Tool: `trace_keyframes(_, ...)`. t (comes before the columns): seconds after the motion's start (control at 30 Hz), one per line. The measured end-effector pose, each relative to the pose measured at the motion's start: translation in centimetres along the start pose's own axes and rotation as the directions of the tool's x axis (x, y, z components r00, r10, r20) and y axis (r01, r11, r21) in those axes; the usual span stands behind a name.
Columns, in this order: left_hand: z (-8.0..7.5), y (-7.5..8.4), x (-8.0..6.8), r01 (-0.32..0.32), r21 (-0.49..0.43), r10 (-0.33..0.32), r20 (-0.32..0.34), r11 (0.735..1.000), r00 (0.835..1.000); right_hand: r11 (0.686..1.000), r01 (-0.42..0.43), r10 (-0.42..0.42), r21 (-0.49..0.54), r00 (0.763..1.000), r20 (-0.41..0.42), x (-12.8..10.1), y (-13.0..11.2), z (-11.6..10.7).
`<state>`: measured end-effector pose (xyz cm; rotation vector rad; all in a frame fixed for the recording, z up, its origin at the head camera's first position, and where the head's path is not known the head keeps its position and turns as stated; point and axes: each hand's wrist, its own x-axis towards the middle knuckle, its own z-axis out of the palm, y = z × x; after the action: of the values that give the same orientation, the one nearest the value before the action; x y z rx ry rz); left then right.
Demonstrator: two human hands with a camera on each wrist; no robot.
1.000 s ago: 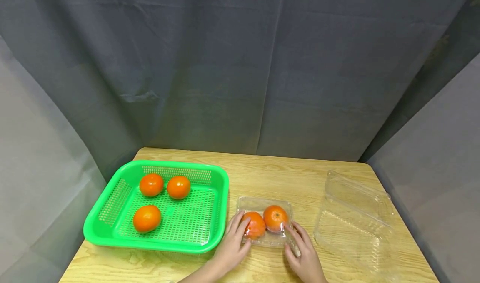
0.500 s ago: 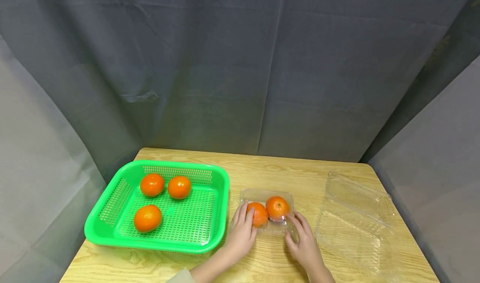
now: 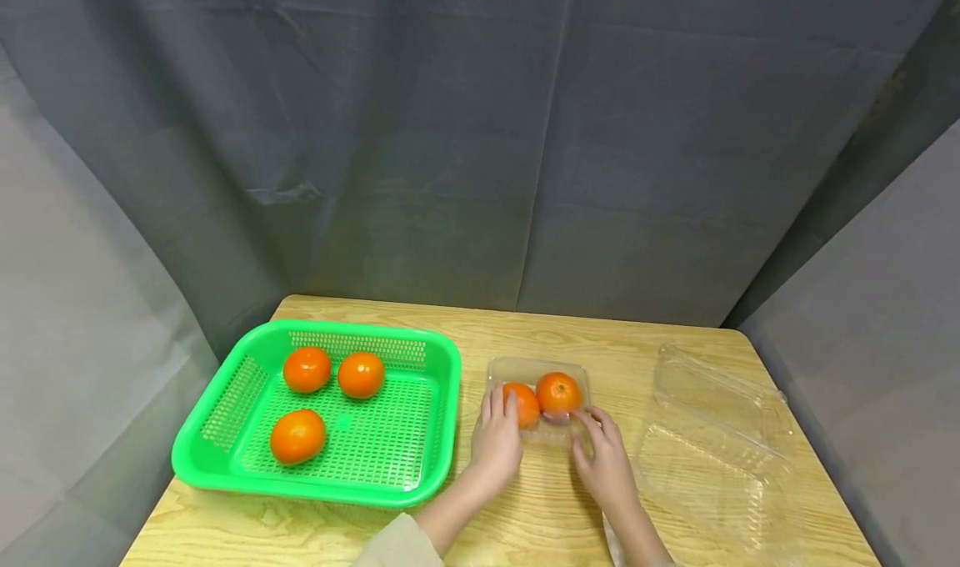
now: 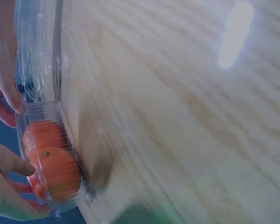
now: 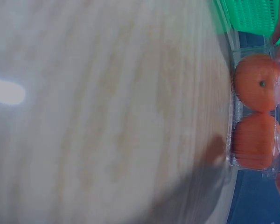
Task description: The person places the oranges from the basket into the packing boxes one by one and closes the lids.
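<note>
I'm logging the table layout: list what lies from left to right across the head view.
green basket → left hand → small clear box with two oranges → right hand → large open clear container

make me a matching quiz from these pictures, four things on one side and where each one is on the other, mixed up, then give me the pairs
Things
1. green basket
2. small clear box
3. big clear box
4. left hand

Places
A. lying open at the table's right side
B. resting on the small box's left side
C. at the table's left, with three oranges in it
D. between the two hands, with two oranges in it

Pairs: 1-C, 2-D, 3-A, 4-B
</note>
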<state>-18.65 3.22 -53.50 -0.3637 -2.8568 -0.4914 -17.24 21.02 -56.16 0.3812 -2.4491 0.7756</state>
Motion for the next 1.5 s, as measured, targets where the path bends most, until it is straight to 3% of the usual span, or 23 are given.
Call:
trace_keyframes(0.4, 0.7, 0.2, 3.3, 0.107, -0.17, -0.117, -0.05, 0.98, 0.992, 0.999, -0.041, 0.041, 0.01, 0.999, -0.008, 2.6, 0.8, 1.2)
trace_keyframes(0.83, 0.6, -0.6, 7.0, 0.238, -0.27, -0.233, 0.053, 0.933, 0.971, 0.996, -0.062, 0.066, 0.066, 0.996, -0.052, 5.6, 1.8, 2.8)
trace_keyframes(1.07, 0.5, -1.6, 8.1, 0.221, -0.291, -0.217, 0.048, 0.931, 0.975, 0.985, -0.119, 0.125, 0.125, 0.991, -0.041, 6.8, 2.3, 3.7)
trace_keyframes(1.3, 0.6, -2.5, 9.1, 0.232, -0.281, -0.209, 0.109, 0.931, 0.972, 0.962, -0.201, 0.206, 0.183, 0.979, -0.006, 7.8, 2.6, 4.3)
trace_keyframes(1.5, 0.6, -3.2, 10.0, 0.214, -0.281, -0.192, 0.106, 0.935, 0.976, 0.939, -0.26, 0.258, 0.227, 0.965, 0.037, 8.7, 2.7, 4.7)
